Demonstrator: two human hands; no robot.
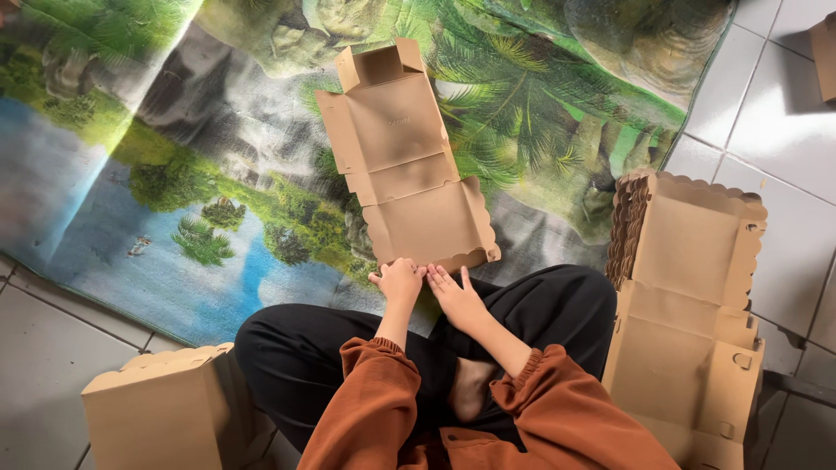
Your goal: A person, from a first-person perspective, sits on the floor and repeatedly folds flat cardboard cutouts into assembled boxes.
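Note:
A flat brown cardboard box blank (402, 161) with scalloped edges lies on a rug printed with a landscape (174, 174), its far flaps partly folded up. My left hand (399, 280) grips the blank's near edge with curled fingers. My right hand (455, 296) rests beside it with its fingers pressed flat on the same near edge. I sit cross-legged in black trousers and rust-orange sleeves.
A tall stack of unfolded scalloped cardboard blanks (688, 305) stands at my right on the tiled floor (775, 130). A folded cardboard box (165, 409) sits at my left knee. Another cardboard piece (825, 52) shows at the top right edge.

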